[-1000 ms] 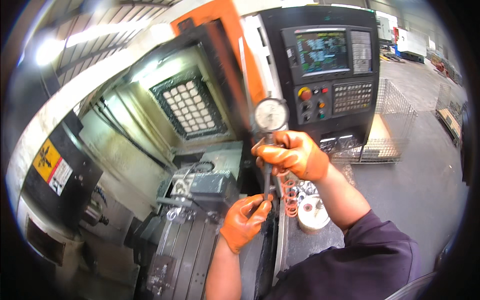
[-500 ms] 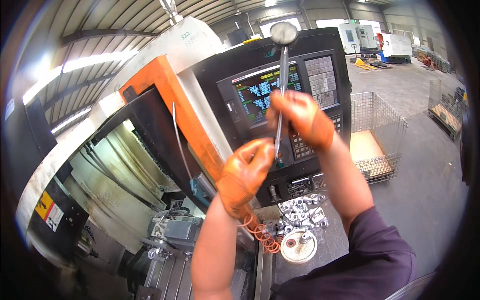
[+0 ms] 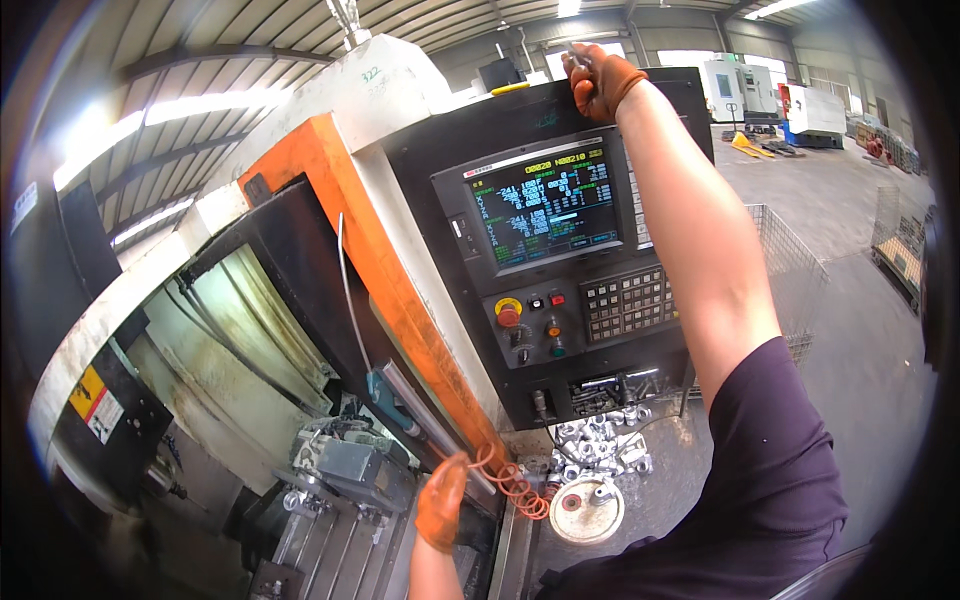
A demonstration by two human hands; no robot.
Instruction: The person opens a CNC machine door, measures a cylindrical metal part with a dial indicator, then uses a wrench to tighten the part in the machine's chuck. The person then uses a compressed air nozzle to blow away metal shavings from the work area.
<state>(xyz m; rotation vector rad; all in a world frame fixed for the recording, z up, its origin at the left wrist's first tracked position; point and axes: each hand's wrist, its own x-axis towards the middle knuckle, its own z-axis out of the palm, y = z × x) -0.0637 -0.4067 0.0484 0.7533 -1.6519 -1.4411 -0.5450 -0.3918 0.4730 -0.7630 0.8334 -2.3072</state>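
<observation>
My right hand [image 3: 603,85], in an orange glove, reaches up to the top edge of the control panel [image 3: 420,140]. Its fingers are closed round a metal rod [image 3: 573,52]; only a short grey piece shows, the rest being hidden by the glove or out of sight. Low down, my left hand [image 3: 440,505], also gloved in orange, is beside the orange coiled hose [image 3: 515,492]. Its fingers point upward, loosely extended, and nothing shows in them. A blue air gun [image 3: 388,398] hangs above that hand, against the machine's orange frame.
The lit screen [image 3: 548,205], red stop knob [image 3: 509,315] and keys [image 3: 628,305] face me. Left is the machine's opening with a vise [image 3: 365,470]. Below the panel lie silvery metal parts [image 3: 600,440] and a round white lid [image 3: 588,515]. A wire cage [image 3: 790,250] stands right.
My hands have separated. The right one has gone up to the panel's top with the rod, whose round end no longer shows. The left one has let go and dropped toward the coiled hose.
</observation>
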